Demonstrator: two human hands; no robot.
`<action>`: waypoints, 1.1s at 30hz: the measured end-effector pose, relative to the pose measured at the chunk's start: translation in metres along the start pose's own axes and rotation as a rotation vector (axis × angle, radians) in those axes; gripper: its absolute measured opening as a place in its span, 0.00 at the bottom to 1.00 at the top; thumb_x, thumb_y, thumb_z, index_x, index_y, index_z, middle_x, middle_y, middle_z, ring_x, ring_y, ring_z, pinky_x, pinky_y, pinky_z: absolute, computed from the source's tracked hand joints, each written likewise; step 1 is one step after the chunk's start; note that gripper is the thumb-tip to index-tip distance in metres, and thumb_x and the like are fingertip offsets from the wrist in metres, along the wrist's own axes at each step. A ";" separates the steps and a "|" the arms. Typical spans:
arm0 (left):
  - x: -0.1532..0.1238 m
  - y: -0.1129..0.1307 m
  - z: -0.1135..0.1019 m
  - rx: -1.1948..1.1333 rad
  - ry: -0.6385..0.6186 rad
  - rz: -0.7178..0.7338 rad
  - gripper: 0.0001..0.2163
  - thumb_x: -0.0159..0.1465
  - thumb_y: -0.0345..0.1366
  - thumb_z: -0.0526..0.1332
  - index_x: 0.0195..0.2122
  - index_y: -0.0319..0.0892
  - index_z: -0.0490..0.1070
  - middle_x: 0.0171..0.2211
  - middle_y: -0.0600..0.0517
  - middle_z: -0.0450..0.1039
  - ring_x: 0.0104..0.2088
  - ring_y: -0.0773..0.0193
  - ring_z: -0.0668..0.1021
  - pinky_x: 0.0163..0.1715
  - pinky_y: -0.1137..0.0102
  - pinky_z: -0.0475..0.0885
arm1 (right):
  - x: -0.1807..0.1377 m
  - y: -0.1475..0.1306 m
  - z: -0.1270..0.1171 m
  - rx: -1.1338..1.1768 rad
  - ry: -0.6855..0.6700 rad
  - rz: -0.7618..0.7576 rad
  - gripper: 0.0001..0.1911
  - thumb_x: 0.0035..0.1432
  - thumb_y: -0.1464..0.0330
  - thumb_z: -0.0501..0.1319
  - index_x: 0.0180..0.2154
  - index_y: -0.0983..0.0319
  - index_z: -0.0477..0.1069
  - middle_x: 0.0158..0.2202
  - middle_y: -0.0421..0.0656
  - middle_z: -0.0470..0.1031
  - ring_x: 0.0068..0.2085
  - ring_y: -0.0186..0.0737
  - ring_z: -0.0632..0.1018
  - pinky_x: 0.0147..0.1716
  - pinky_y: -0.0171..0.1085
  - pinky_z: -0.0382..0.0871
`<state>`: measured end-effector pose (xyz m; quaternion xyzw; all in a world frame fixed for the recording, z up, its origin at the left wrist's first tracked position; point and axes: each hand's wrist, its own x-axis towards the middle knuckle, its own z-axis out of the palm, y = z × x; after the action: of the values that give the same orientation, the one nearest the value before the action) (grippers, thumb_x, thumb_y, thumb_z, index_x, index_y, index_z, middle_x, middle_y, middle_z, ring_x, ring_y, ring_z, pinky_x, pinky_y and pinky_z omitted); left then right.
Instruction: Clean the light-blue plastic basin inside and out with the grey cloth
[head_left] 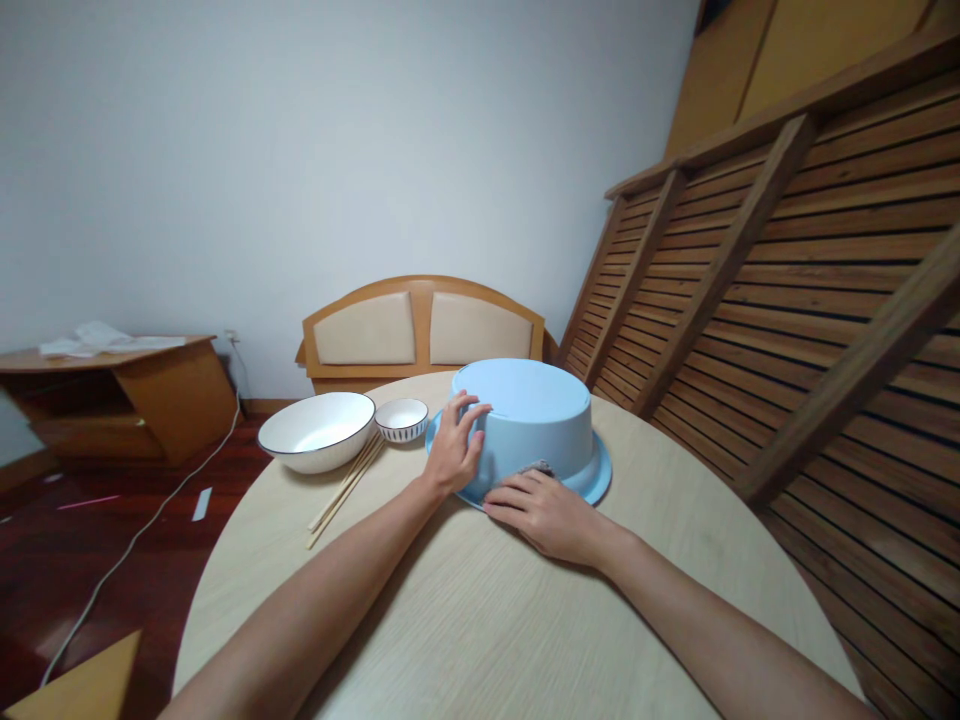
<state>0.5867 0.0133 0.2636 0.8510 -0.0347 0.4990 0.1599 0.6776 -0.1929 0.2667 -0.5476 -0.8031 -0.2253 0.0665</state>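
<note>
A light blue plastic basin (525, 385) sits upside down on the round table, its wide rim against the tabletop. My left hand (456, 445) is at the basin's left side, fingers spread and slightly curved, with nothing held in them. Low on the front of the basin, my right hand (544, 512) presses a grey cloth (538, 467) to the wall just above the rim. Only the cloth's upper edge shows; the fingers cover the rest.
Left of the basin stand a small striped bowl (402, 418) and a large white bowl (316, 430) with a dark rim. Several wooden chopsticks (346, 490) lie beside them on the pale round table (450, 640). A slatted wooden frame (750, 300) leans along the right.
</note>
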 end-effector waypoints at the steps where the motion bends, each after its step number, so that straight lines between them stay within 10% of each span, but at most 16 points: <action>1: 0.000 0.000 0.000 -0.002 0.000 0.001 0.17 0.74 0.39 0.48 0.60 0.45 0.66 0.61 0.42 0.62 0.67 0.50 0.62 0.67 0.48 0.61 | -0.003 0.002 -0.005 0.032 -0.015 -0.001 0.13 0.71 0.72 0.56 0.52 0.61 0.75 0.52 0.45 0.80 0.50 0.44 0.75 0.50 0.45 0.66; 23: -0.001 0.001 0.001 -0.013 -0.005 -0.027 0.17 0.74 0.40 0.48 0.60 0.46 0.66 0.61 0.43 0.62 0.68 0.51 0.61 0.68 0.49 0.60 | -0.016 0.012 -0.013 0.063 -0.006 0.015 0.10 0.61 0.76 0.59 0.42 0.62 0.76 0.42 0.46 0.80 0.42 0.43 0.75 0.43 0.41 0.68; 33: -0.001 -0.002 0.001 -0.021 -0.001 -0.009 0.18 0.75 0.41 0.47 0.61 0.45 0.66 0.61 0.43 0.61 0.69 0.50 0.61 0.68 0.49 0.60 | -0.031 0.036 -0.015 -0.136 0.347 0.184 0.21 0.71 0.76 0.53 0.61 0.59 0.72 0.54 0.49 0.78 0.56 0.46 0.74 0.56 0.47 0.69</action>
<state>0.5876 0.0144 0.2618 0.8496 -0.0364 0.4976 0.1711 0.7202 -0.2156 0.2797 -0.5750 -0.7091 -0.3628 0.1870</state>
